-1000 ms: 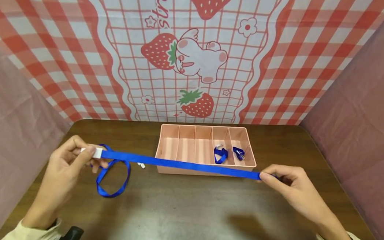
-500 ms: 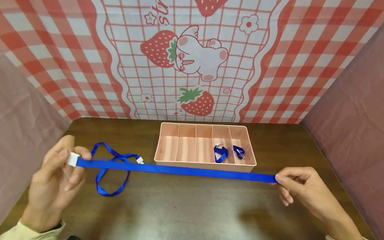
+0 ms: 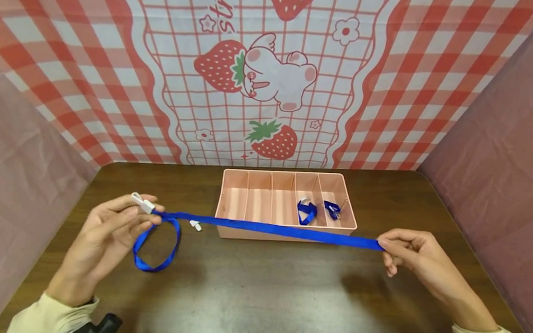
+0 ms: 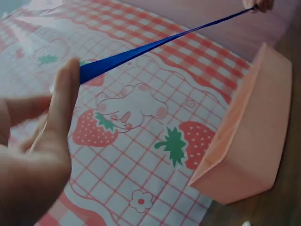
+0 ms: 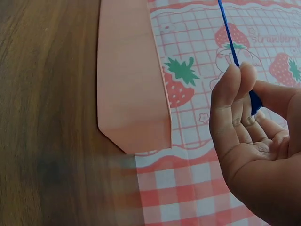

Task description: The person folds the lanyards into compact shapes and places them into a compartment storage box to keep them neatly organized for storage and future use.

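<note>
A blue lanyard (image 3: 262, 228) is stretched nearly level between my two hands, crossing in front of the box. My left hand (image 3: 111, 233) pinches its white clip end (image 3: 145, 205) between thumb and fingers. At the other end my right hand (image 3: 417, 252) pinches the strap between thumb and forefinger; a short blue fold (image 5: 255, 103) sticks out below that pinch in the right wrist view. Beneath the left hand, a second blue lanyard (image 3: 169, 260) lies looped on the table, its white fitting (image 3: 196, 226) just left of the box. The left hand hides part of this loop.
A pink box (image 3: 260, 196) with several compartments stands at the back middle of the brown table (image 3: 249, 293). Its two right compartments hold folded blue lanyards (image 3: 307, 213). Behind rises a strawberry-patterned cloth (image 3: 281, 81), with pink cloth walls at both sides.
Both hands first spread farther apart, pulling the strap longer. Then the left hand came back to the right and turned, so the clip now points up and left and the strap twists near it.
</note>
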Demonstrator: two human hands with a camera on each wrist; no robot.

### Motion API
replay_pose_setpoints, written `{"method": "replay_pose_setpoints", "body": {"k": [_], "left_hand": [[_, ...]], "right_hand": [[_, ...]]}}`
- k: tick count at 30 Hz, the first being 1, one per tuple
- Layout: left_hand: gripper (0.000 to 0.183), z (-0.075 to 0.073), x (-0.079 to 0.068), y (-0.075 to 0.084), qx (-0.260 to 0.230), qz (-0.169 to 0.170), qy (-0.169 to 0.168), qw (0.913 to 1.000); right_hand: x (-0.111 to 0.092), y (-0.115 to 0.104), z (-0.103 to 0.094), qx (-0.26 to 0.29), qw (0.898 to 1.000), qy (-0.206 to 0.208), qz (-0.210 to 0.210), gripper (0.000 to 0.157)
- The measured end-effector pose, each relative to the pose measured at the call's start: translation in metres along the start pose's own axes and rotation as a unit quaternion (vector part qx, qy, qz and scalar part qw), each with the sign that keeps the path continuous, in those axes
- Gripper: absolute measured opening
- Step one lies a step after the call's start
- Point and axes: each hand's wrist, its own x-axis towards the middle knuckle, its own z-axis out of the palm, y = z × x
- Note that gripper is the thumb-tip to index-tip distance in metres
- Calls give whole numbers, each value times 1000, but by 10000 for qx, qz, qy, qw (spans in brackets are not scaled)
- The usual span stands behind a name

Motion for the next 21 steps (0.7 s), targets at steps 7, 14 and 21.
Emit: {"method": "replay_pose_setpoints", "body": {"k": [7, 14, 21], "left_hand": [[22, 13, 7, -12, 1479, 446, 1081, 9821], [14, 16, 18, -27, 1277, -9, 1035, 9864], [13, 24, 19, -71, 2789, -842, 1002, 9514]], "right_hand": [[-3, -1, 5, -1135, 9934, 126, 137, 14], [-8, -4, 16, -1411, 9897, 37, 217, 13], [-7, -18, 38, -1567, 9874, -236, 5, 13]]}}
